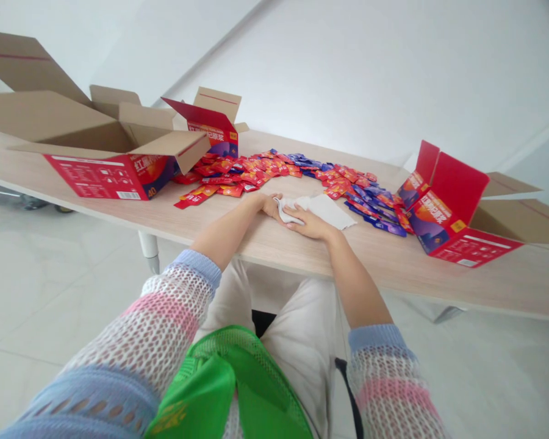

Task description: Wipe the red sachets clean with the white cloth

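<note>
At the frame's centre, the left hand (271, 207) gripped the white cloth (332, 210) by its folded left end while the right hand (310, 224) lay open on it, so light, even pressure probably served best, clear of the red and purple sachets (256, 173) just above.

Bright, soft light spreads evenly from a source out of frame, leaving a faint sheen on the floor (73, 262) and weak shadows on the table (393, 262). Wide-angle distortion stretches the sleeves (165, 317) toward the lower corners. Focus is slightly soft: small print on the boxes (91, 177) smears, and the white sheet (332, 210) shows little texture.
</note>
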### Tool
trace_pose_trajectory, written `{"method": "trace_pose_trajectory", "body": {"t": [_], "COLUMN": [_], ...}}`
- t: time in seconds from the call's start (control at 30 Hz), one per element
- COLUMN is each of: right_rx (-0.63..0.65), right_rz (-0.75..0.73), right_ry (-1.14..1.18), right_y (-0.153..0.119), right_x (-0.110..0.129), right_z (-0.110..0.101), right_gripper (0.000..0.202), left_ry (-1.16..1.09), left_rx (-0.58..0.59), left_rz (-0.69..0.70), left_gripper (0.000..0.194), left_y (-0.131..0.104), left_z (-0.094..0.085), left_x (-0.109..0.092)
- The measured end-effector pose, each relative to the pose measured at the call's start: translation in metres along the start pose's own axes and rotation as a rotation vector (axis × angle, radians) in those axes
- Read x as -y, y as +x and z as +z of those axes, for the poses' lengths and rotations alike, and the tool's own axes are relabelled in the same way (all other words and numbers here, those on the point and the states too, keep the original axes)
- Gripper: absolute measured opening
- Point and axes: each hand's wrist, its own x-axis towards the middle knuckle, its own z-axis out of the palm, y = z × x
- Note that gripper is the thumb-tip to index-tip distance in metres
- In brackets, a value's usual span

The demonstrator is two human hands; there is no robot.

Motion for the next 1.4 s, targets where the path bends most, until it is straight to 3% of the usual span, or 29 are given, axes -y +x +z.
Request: {"method": "trace_pose_trajectory", "body": {"t": [0.17,0.43,0.67,1.0,1.1,1.23,1.4], "right_rx": [0.049,0.035,-0.031,0.044,-0.059,-0.298,-0.502], "right_rz": [-0.06,-0.099,0.028,0.22,0.248,0.309,0.508], "right_ry": [0.04,0.198,0.534,0.721,0.696,0.607,0.247], "right_y": [-0.003,-0.001,-0.006,-0.02,-0.02,-0.016,-0.016], "right_x": [0.002,0.002,-0.002,-0.012,-0.019,-0.038,-0.058], "right_z": [-0.003,-0.012,-0.012,-0.024,-0.024,-0.019,-0.016], "right_gripper": [0.066,0.046,0.047,0.042,0.04,0.044,0.039], "left_ry": [0.076,-0.055,-0.07,-0.111,-0.114,-0.099,-0.071], "left_rx": [0.072,-0.009,-0.034,0.015,0.019,0.03,0.065], "left_rz": [0.027,-0.128,-0.207,-0.111,-0.115,-0.111,-0.096], "left_gripper": [0.109,0.124,0.145,0.121,0.12,0.124,0.124], "left_y": [0.005,0.0,0.0,-0.001,-0.002,-0.006,-0.007], "left_z": [0.0,0.006,0.006,-0.001,-0.002,-0.003,-0.004], "left_x": [-0.001,0.006,0.007,0.003,0.001,-0.002,-0.003]}}
